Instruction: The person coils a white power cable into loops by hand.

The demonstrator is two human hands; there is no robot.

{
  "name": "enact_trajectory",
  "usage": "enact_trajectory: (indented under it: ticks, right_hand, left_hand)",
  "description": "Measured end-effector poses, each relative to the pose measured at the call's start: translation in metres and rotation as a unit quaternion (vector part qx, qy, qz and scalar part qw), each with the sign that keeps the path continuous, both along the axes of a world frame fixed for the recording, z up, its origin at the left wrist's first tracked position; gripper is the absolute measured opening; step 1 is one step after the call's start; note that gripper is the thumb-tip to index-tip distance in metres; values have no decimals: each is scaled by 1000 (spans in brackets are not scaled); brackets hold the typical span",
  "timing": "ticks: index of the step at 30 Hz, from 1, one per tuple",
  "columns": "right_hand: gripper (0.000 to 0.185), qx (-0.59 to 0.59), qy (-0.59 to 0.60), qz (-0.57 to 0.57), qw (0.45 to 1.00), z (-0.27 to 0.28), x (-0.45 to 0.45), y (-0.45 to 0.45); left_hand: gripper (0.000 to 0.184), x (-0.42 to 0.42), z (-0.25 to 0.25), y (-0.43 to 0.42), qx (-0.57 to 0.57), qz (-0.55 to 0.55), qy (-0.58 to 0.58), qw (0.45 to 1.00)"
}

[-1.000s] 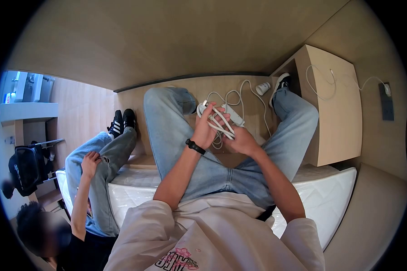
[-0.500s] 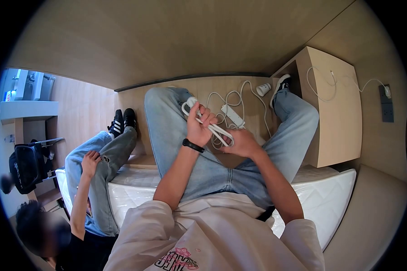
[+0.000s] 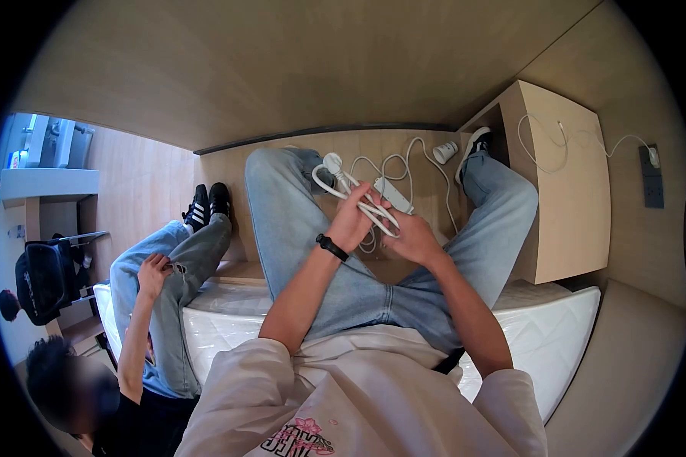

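Note:
Between my knees, my left hand [image 3: 352,221] grips a folded bundle of white cable [image 3: 324,180]; the cable's round white plug [image 3: 332,161] sticks out beyond its fingers. My right hand [image 3: 413,239] is closed round the other end of the same bundle, close beside the left. Just past my hands a white power strip [image 3: 392,196] lies on the wooden floor, partly covered by my fingers. Loops of thinner white cord [image 3: 409,164] run on the floor to a white cylindrical adapter [image 3: 444,152].
A wooden cabinet [image 3: 564,206] stands at the right with a thin white cable [image 3: 523,145] on it, near a wall socket [image 3: 652,183]. I sit on a plastic-wrapped mattress [image 3: 229,327]. Another person's legs [image 3: 156,259] are at the left; someone sits on a chair [image 3: 47,278] beyond.
My left hand first moved left and back with the cable, then returned toward my right hand. The plug now stands clear above the fingers, and the cable bundle is drawn into longer loops.

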State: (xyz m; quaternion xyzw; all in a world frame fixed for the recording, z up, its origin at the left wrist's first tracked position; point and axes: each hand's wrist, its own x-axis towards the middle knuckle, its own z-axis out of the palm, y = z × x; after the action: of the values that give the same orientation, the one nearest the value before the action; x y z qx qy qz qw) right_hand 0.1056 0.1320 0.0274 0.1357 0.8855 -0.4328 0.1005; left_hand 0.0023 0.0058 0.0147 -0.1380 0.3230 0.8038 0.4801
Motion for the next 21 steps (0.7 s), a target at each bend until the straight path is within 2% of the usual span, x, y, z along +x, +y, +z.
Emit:
enact_trajectory:
  ticks: [4,9,11,12,14,15,16,17,18,19,21]
  right_hand:
    - [29,-17,-2,39,999,-7,1,1]
    - [34,-56,-31,95,993,-3,3,1]
    - [36,-141,-64,36,987,-8,2,3]
    - [36,-140,-62,38,987,-11,2,4]
    - [35,-193,20,-46,980,-16,2,7]
    - [35,-192,22,-45,980,-10,-2,9]
    - [39,-331,23,-120,936,-2,-7,12]
    - [45,-461,24,-191,866,3,-10,14]
    - [45,-460,26,-189,867,4,-10,16]
    - [48,-471,49,-182,862,4,-9,16]
    - [52,-482,75,-171,856,3,-7,14]
  left_hand:
    - [27,0,-11,2,33,13,67,997]
    - [28,5,-8,3,-40,-5,104,994]
    - [25,6,-2,5,-68,-2,106,992]
    - [24,7,-2,5,-101,-22,125,987]
    - [22,11,-7,7,-167,-57,169,970]
    - [22,11,-8,6,-166,-56,171,970]
    - [18,12,-9,5,-209,-86,250,941]
    - [19,14,-10,5,-250,-115,328,904]
    - [23,16,-18,4,-285,-138,424,848]
    - [23,20,-29,3,-285,-137,425,848]
    - [23,26,-31,3,-240,-142,598,751]
